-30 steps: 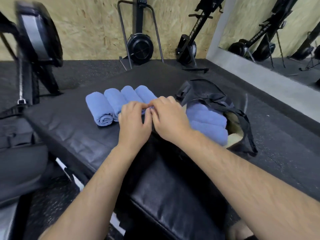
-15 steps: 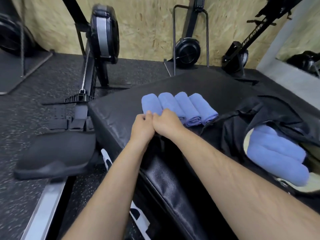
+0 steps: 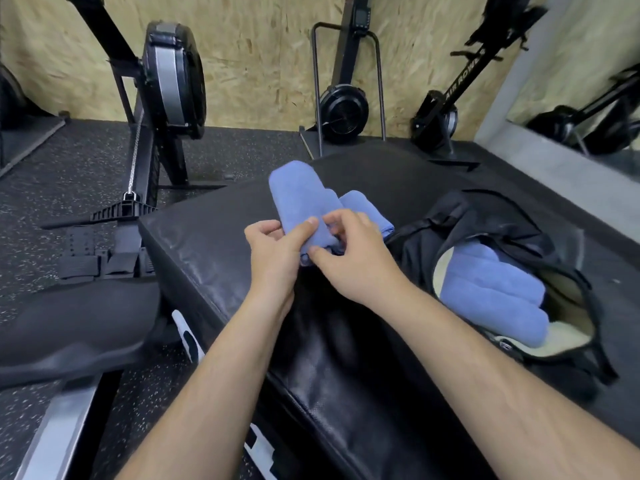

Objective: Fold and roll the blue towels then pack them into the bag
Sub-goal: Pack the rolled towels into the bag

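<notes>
The rowing machine [image 3: 173, 74] stands on the floor beyond the left edge of the padded platform [image 3: 207, 244].

Near the platform's left edge, the left hand [image 3: 273, 251] grips the near end of the lifted towel roll [image 3: 301, 199]. Its thumb is pressed on top and its fingers are curled beneath. The roll is clear of the surface and tilted, with the far end raised and unsupported.

The right hand [image 3: 356, 261] pinches the same near end between thumb and curled fingers, touching the left hand's grip zone.

Just behind the right hand, the loose rolls [image 3: 367, 209] lie on the platform. How many there are cannot be told.

At the right edge, the bag [image 3: 485, 223] lies open and holds the packed towels [image 3: 491, 292].

Probable faults from this state:
- Unrolling. Both grips act on one end only, so the free end may slacken during transfer.
- Dropping. The grip lies close to the left edge, so a released roll could fall to the floor.
- Snagging. The bag's upper flap droops over part of the mouth and may catch the roll on entry.
- Displacement. A low carry could knock the loose rolls.
</notes>
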